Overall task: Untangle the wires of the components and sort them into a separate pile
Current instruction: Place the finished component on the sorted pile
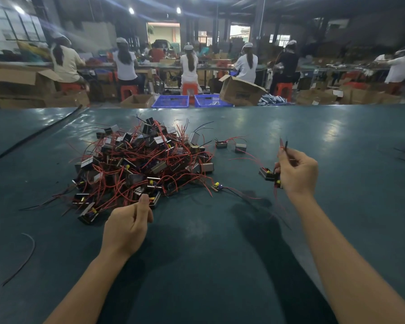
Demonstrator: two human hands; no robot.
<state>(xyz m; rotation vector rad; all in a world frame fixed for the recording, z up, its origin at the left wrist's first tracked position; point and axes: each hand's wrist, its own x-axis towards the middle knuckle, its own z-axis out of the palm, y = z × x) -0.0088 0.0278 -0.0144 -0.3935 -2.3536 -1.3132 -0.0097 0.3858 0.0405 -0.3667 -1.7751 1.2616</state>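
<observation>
My right hand (296, 171) pinches the wires (283, 144) of one component (267, 174) at three o'clock of the pile (145, 164), my left hand (126, 223) is curled at six, grip unclear; next, I'd set it apart.

On the desk (220, 253), the pile (145, 164) lies left of centre, the left hand (126, 225) at its near edge. Two loose components (221, 144) sit behind its right side. Well right, the right hand (296, 171) holds wires (285, 146).

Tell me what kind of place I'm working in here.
Most likely a factory assembly floor: a tangled pile of wired components on a green worktable, rows of capped workers at benches, and cardboard boxes behind.
</observation>
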